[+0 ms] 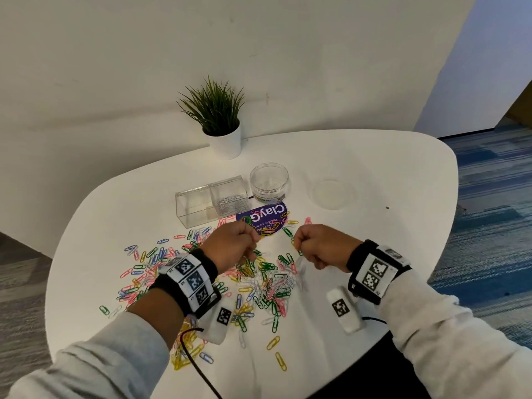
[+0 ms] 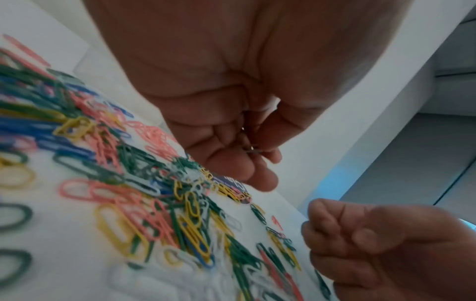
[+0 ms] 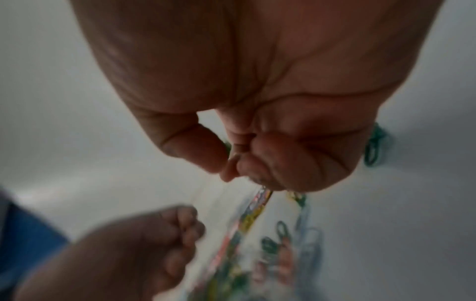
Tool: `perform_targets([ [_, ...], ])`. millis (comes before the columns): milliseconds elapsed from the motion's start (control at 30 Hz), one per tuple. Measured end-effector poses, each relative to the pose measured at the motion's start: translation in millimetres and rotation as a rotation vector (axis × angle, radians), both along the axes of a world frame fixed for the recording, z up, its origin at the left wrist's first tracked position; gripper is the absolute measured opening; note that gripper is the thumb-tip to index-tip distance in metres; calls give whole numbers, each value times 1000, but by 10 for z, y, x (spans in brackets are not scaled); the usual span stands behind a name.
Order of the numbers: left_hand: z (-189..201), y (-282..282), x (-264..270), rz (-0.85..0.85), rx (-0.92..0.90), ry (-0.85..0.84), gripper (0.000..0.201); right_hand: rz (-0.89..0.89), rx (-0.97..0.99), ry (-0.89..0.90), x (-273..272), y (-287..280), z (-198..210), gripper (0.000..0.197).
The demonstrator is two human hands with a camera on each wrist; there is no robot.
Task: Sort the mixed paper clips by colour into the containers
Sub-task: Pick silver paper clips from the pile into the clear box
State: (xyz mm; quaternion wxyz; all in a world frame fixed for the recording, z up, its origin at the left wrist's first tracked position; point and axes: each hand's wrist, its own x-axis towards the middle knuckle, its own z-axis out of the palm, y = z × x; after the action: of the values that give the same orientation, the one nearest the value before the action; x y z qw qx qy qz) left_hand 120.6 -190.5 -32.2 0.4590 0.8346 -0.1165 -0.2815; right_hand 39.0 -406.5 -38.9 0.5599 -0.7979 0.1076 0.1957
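Head view: two hands [image 1: 233, 246] [image 1: 319, 247] curled, three containers [image 1: 211, 201].

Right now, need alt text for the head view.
Two fists, left hand and right hand, hover over mixed coloured paper clips on a white table. Behind: clear box holding silver clips, round jar, potted plant.

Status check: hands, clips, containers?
Left hand pinching small metal clips; right hand curled, contents unclear. Coloured clips unsorted on table. Square box holds silver clips.

paper clips [image 1: 253, 283]: green, yellow, pink, blue, white; table [image 1: 374, 168]: white; sticker [image 1: 267, 216]: purple
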Motion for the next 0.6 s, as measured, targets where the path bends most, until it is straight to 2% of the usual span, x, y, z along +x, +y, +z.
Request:
perform_targets([
  [33,2,-30,-21,-19,23,-5,20,113,-226,-64,9,24,-15,14],
  [100,14,-97,-79,-157,195,-167,13,293,-608,-175,21,37,-62,14],
  [167,9,-155,-117,-357,456,-409,15,359,-759,-206,11,7,-104,18],
  [267,-37,-241,-116,-552,733,-641,28,376,-795,-240,-23,-27,-159,17],
  [367,-101,-275,-82,-608,786,-714,21,392,-840,-290,-51,-9,-188,13],
  [500,-108,-275,-86,-574,733,-658,14,373,-804,-218,-65,-18,-135,11],
  [600,-61,-259,-84,-402,505,-513,17,212,-582,-174,-32,-124,-81,13],
])
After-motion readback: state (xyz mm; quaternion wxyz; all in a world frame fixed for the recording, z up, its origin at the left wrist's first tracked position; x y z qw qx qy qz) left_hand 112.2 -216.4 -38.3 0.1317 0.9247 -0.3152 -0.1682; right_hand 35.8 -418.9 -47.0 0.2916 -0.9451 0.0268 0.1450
